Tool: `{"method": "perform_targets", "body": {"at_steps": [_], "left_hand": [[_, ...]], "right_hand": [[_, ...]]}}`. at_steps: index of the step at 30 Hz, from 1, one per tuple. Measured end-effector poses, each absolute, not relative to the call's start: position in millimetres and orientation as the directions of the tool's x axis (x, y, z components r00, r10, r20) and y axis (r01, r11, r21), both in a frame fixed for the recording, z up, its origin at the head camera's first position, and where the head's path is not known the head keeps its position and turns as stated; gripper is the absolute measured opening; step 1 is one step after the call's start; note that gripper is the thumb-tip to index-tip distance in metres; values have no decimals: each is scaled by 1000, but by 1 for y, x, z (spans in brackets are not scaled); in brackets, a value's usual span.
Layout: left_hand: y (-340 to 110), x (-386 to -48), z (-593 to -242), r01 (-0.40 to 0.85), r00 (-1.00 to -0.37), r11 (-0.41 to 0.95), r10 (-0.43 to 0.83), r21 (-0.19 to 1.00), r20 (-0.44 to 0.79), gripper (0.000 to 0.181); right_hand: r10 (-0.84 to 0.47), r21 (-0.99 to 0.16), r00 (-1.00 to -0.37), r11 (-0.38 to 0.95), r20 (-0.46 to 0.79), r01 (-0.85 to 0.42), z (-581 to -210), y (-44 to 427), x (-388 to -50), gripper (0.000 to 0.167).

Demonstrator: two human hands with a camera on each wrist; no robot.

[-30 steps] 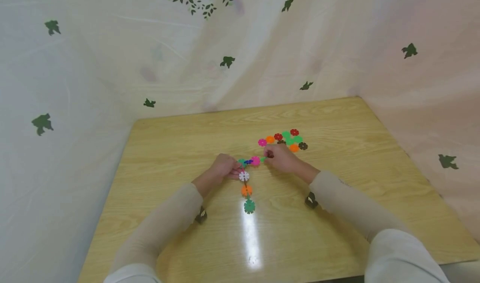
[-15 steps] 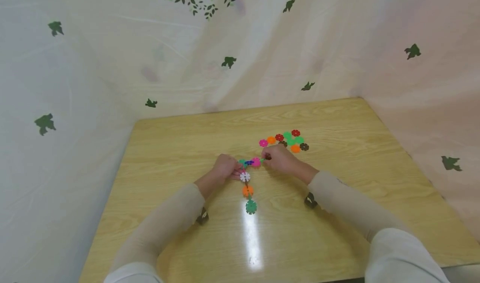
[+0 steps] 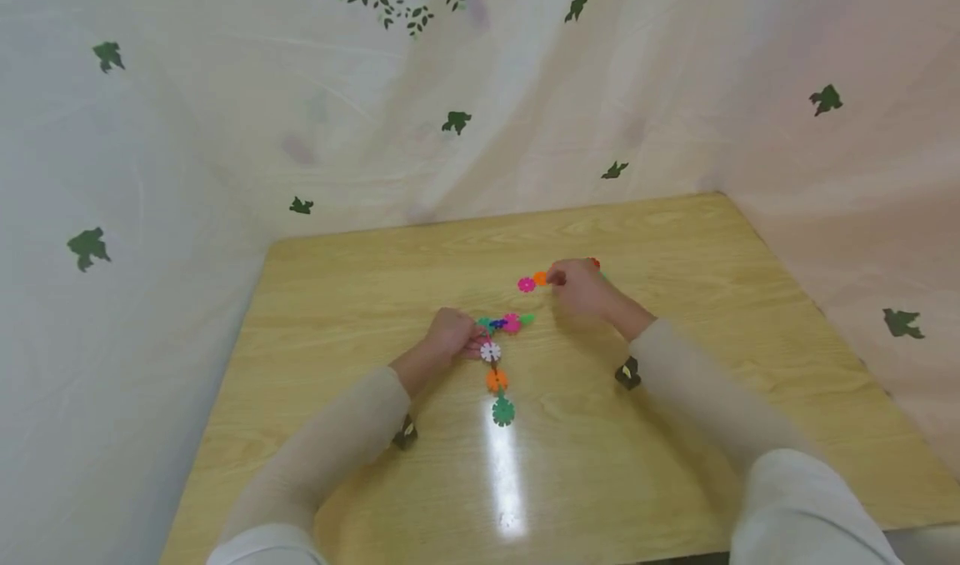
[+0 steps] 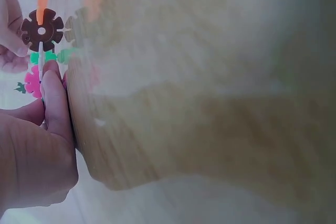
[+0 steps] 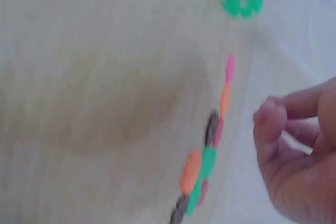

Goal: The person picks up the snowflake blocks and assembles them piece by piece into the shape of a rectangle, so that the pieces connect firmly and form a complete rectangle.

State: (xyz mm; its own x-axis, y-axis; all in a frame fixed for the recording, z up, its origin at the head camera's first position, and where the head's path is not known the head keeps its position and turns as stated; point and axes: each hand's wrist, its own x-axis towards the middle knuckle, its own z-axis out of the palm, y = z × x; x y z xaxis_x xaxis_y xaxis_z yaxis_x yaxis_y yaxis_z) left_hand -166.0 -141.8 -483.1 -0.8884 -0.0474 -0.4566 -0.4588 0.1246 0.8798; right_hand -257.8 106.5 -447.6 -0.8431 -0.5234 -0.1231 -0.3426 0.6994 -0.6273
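My left hand pinches a chain of interlocking notched plastic discs. In the left wrist view, its thumb and fingers meet near a pink disc and an edge-on white disc; a brown disc stands above them. The chain bends: one leg runs toward the front to a teal disc, the other to the right, ending in a light green disc. My right hand hovers over the loose discs, fingers loosely curled, with nothing seen between them in the right wrist view.
Loose notched discs in pink, orange, brown, green and red lie on the wooden table, partly hidden by my right hand in the head view. A pale curtain with leaf prints borders the table's back and sides.
My right hand has let go of the light green disc at the chain's right end and moved back and right over the loose discs. My left hand keeps its place.
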Motion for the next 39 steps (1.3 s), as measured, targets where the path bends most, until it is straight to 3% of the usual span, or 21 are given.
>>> {"method": "perform_targets", "body": {"at_steps": [3, 5, 8, 16, 23, 27, 30, 34, 39], "left_hand": [[-145, -167, -481, -460, -888, 110, -51, 881, -457, 13], [-146, -167, -481, -465, -885, 98, -44, 880, -463, 12], [-147, -168, -481, -475, -879, 93, -23, 875, -475, 12], [-145, -166, -477, -470, -882, 91, -4, 878, -471, 15], [-146, -163, -477, -474, -880, 91, -13, 876, -475, 14], [-147, -162, -475, -469, -883, 94, -14, 878, -469, 14], [-146, -161, -475, -464, -885, 94, -12, 881, -465, 13], [-147, -161, -476, -467, -884, 92, -7, 879, -468, 13], [-147, -162, -474, -485, -873, 89, 0, 870, -487, 15]], "right_hand": [[-406, -524, -908, 798, -100, -298, -443, 115, -274, 11], [-356, -474, -924, 843, -138, -254, -444, 116, -278, 24], [-324, -437, -921, 875, -215, -206, -445, 114, -276, 40], [-331, -411, -909, 887, -252, -209, -452, 114, -270, 38], [-415, -509, -835, 838, -362, -196, -457, 111, -266, 41], [-421, -533, -851, 820, -314, -208, -458, 104, -256, 21], [-404, -628, -867, 765, -292, -145, -459, 101, -249, 7], [-414, -778, -849, 628, -329, -5, -461, 99, -242, 16], [-446, -838, -828, 543, -340, 52, -463, 98, -239, 16]]}}
